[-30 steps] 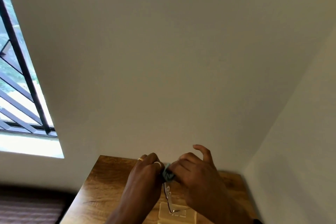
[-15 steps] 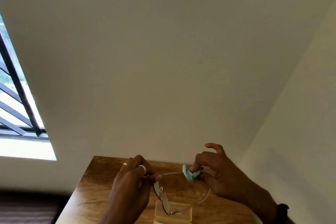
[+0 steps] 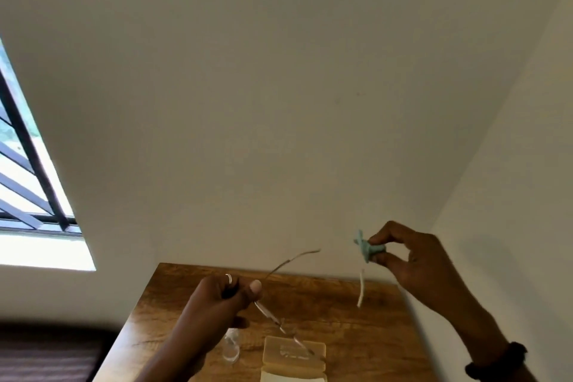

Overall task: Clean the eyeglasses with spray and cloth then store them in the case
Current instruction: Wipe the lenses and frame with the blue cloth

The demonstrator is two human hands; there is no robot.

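- Left hand (image 3: pixel 223 298), ring on one finger, fingers curled tight and pinching the eyeglasses (image 3: pixel 273 313) at the frame, thumb nail up.
- Eyeglasses held above the wooden table (image 3: pixel 341 319), not touching it; one thin temple arm sweeps up and to the right, free in the air, the lens end slants down toward the case (image 3: pixel 294 357).
- A clear lens shows just below the left hand, blurred; can't tell more of it.
- Right hand (image 3: pixel 415 254) raised well apart from the left, to the right and higher, near the wall corner; thumb and fingers narrow, pinching a small bunched teal cloth (image 3: pixel 367 246).
- A thin white strip (image 3: pixel 361 288) shows below the cloth; can't tell what it is, or whether it is attached.
- Dark band on the right wrist.
- Case is beige, lies on the table's near edge, under the glasses' low end; partly cut off by the frame.
- Barred window (image 3: pixel 34 189) at far left; plain walls (image 3: pixel 279 102) behind.
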